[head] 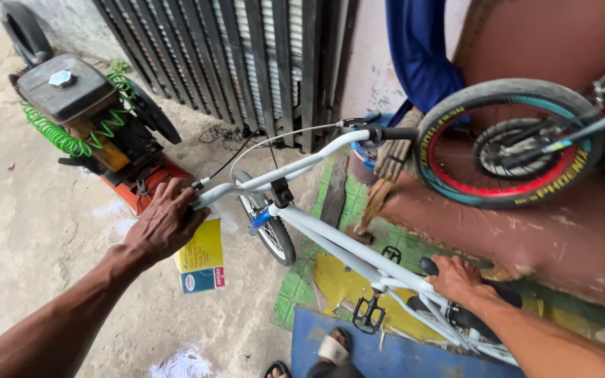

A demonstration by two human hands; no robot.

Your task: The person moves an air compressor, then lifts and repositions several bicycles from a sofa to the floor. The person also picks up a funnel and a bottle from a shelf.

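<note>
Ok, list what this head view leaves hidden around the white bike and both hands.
- Left hand: covers the handlebar end, so that grip is unseen.
- Right hand: hides part of the black saddle.
- White bike frame: its rear is cut off by the bottom edge.
- Front wheel: partly behind the frame.

The bicycle [358, 255] stands in the middle, its front wheel [267, 224] on the ground below the handlebar [295, 164]. The left hand [166, 220] grips the handlebar's left end; the right hand [460, 280] rests on the saddle [470, 287], to the right of the frame. Left of the bicycle and behind the left hand sits a compressor [85, 112]. A box [201, 262] lies just below the left hand. A second wheel [509, 143] sits to the right of the handlebar, above the saddle. A gate [246, 63] stands behind the bicycle. A pedal [367, 311] hangs under the frame, above a sandalled foot [330, 350].
</note>
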